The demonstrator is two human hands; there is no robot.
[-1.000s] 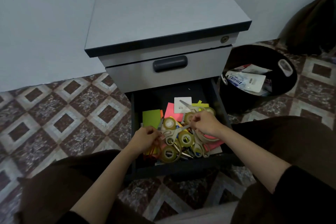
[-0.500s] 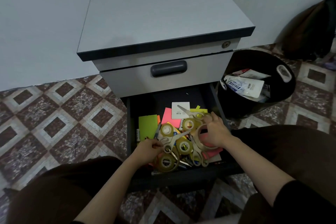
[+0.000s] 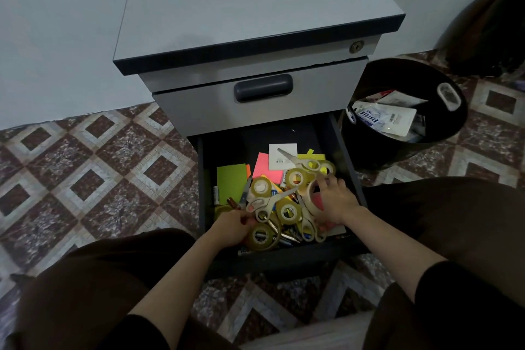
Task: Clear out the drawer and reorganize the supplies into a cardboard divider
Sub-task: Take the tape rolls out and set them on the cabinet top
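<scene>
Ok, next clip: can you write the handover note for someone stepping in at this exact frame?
Left hand: in the clutter at the front left of the drawer; grip unclear.
Right hand: fingers curled over a beige tape roll.
Drawer contents: clear tape rolls, scissors, sticky notes, batteries.
Done: nothing visibly out.
Left: empty it, then sort everything into the divider, which is not in view.

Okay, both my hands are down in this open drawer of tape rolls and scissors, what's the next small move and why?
Probably lift the wide beige tape roll straight up and out. Your right hand seems to curl around it, it stands on edge on top of the pile, and the dark open drawer is full of supplies to clear.
</scene>
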